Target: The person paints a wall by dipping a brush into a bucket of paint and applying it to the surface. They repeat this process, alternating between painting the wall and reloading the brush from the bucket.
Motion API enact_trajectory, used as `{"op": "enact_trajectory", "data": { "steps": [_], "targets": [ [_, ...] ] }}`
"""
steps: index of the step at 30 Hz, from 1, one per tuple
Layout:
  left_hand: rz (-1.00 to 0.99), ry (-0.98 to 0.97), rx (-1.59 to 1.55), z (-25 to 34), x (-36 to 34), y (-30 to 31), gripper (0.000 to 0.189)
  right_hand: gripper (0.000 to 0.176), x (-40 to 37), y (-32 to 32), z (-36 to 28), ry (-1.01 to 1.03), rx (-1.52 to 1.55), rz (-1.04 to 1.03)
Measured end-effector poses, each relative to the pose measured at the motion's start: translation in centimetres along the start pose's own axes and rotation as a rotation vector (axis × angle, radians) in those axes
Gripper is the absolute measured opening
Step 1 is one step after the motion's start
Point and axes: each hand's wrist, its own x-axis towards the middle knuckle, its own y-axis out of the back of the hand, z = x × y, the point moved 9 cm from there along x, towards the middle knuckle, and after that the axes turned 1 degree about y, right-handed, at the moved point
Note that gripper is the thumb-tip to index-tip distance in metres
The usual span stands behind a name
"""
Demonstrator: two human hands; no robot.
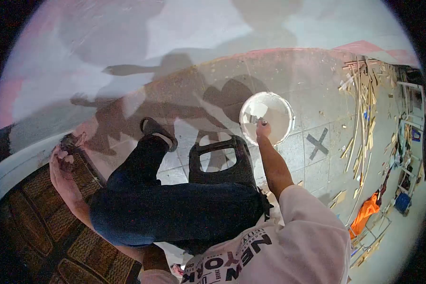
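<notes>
A white bucket (289,130) with pale material inside stands on the tiled floor right of centre. My right hand (264,128) reaches over it, closed around the handle of a tool (254,119), whose flat end is inside the bucket. At the far left, my left hand (63,160) is held out with curled fingers, near the brown patterned mat. A dark, crumpled shape (71,142) lies just beyond those fingers; what it is, or whether the hand holds it, is unclear.
A dark stool (217,177) stands by my legs. A painted wall (199,28) with shadows rises ahead. Wood strips (359,123), an orange cloth (364,215) and metal racks (414,111) are at the right. The brown mat (31,222) is at the left.
</notes>
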Motion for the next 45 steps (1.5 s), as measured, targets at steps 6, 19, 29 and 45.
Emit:
{"op": "enact_trajectory", "data": {
  "steps": [6, 19, 29, 45],
  "targets": [
    [0.050, 0.004, 0.064, -0.3, 0.8, 1.2, 0.045, 0.038, 1.3, 2.7, 4.8, -0.255, 0.573, 0.048],
    [-0.042, -0.050, -0.071, 3.9, 0.7, -4.3, 0.044, 0.046, -3.5, 11.5, 3.6, -0.579, 0.831, 0.391],
    [-0.283, -0.244, -0.178, 6.2, 2.7, -8.9, 0.042, 0.039, -9.3, 11.7, 0.3, 0.011, -0.356, -0.242],
    [-0.214, -0.216, -0.141, 5.3, 1.6, -6.7, 0.044, 0.044, -7.0, 4.7, -1.0, 0.355, -0.471, -0.422]
  ]
}}
